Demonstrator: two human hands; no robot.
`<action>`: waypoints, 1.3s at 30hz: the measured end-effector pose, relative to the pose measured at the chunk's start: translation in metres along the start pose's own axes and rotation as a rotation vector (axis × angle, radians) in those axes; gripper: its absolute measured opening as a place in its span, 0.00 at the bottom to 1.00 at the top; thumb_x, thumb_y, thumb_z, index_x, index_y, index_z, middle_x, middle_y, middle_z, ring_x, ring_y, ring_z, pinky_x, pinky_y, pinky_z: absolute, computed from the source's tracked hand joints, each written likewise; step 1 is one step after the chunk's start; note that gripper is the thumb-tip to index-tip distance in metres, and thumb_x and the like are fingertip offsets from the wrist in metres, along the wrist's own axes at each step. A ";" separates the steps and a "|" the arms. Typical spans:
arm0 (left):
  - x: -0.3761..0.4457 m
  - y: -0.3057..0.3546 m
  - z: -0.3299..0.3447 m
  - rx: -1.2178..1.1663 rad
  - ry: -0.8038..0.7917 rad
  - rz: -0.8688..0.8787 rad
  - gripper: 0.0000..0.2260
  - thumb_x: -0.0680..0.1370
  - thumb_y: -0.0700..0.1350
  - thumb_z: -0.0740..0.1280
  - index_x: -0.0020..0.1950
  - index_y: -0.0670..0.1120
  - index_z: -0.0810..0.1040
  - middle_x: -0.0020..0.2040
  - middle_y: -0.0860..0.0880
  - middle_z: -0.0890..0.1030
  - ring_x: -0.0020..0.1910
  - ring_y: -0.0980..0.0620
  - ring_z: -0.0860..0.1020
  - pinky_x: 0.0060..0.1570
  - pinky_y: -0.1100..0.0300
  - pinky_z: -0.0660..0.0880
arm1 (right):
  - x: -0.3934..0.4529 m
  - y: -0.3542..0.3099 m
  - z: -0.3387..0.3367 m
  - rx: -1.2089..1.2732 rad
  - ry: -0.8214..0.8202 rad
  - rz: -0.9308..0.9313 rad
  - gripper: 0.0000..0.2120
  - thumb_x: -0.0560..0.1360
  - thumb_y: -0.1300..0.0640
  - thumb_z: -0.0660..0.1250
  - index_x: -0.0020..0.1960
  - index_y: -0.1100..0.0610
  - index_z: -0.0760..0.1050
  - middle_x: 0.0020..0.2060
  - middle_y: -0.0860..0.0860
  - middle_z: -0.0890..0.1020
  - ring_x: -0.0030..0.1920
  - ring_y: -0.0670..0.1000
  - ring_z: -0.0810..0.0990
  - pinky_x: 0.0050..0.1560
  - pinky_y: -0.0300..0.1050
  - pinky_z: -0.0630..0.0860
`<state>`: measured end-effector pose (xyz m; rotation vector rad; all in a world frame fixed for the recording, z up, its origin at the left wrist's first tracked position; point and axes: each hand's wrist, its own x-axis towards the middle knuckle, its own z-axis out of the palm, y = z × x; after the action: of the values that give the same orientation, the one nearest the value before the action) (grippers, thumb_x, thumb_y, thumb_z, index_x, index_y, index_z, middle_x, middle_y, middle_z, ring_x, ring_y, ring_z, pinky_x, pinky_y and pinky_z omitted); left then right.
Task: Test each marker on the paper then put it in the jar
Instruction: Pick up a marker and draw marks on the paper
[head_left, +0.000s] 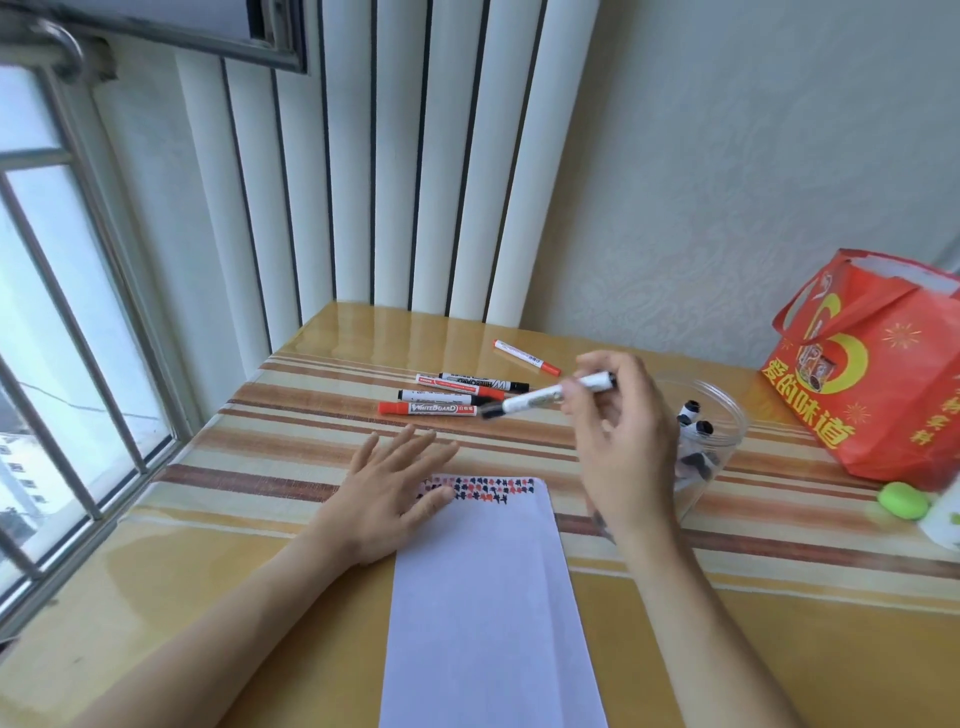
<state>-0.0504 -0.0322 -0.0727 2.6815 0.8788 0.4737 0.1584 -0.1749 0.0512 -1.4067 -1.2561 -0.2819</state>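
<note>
Left hand (393, 492): flat, fingers straight and spread, pressing the upper left corner of the paper.
Right hand (618, 435): raised at centre right of the frame, fingers curled round a marker.
Held marker (545, 397): white barrel, black cap end pointing left and slightly down, lifted above the counter.
Paper (488, 597): white sheet at lower centre, rows of small red and black marks along its top edge.
Jar (719, 441): clear plastic, right of centre, partly hidden behind the right hand; black-capped markers inside.
Loose markers (447, 397): four lying close together above the paper, red and black caps.
Red marker (525, 356): alone, further up the frame.
Counter (260, 467): glossy, yellow with brown stripes.
Red bag (878, 374): right edge of the frame.
Green object (903, 500): just below the bag.
</note>
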 end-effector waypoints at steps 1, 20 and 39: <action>0.001 0.000 0.001 0.050 -0.055 -0.011 0.31 0.79 0.73 0.41 0.80 0.66 0.56 0.82 0.60 0.53 0.82 0.56 0.43 0.79 0.48 0.38 | 0.010 -0.002 -0.013 -0.069 0.081 -0.067 0.02 0.82 0.62 0.68 0.54 0.59 0.78 0.47 0.52 0.83 0.45 0.54 0.85 0.46 0.50 0.80; 0.002 0.002 -0.002 0.093 -0.121 -0.028 0.38 0.73 0.76 0.34 0.80 0.67 0.55 0.83 0.58 0.52 0.82 0.56 0.42 0.79 0.50 0.37 | 0.045 0.014 -0.093 -0.561 0.007 -0.021 0.03 0.80 0.67 0.64 0.50 0.62 0.76 0.45 0.56 0.79 0.45 0.57 0.77 0.43 0.44 0.65; 0.006 -0.004 0.005 0.065 -0.046 -0.021 0.31 0.78 0.71 0.39 0.79 0.66 0.59 0.81 0.60 0.57 0.82 0.58 0.46 0.79 0.53 0.39 | 0.000 0.010 0.058 -0.293 -0.452 -0.138 0.08 0.79 0.63 0.62 0.54 0.56 0.78 0.51 0.48 0.79 0.52 0.52 0.78 0.52 0.51 0.76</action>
<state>-0.0461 -0.0263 -0.0773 2.7268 0.9239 0.3836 0.1385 -0.1245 0.0279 -1.6967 -1.7402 -0.2576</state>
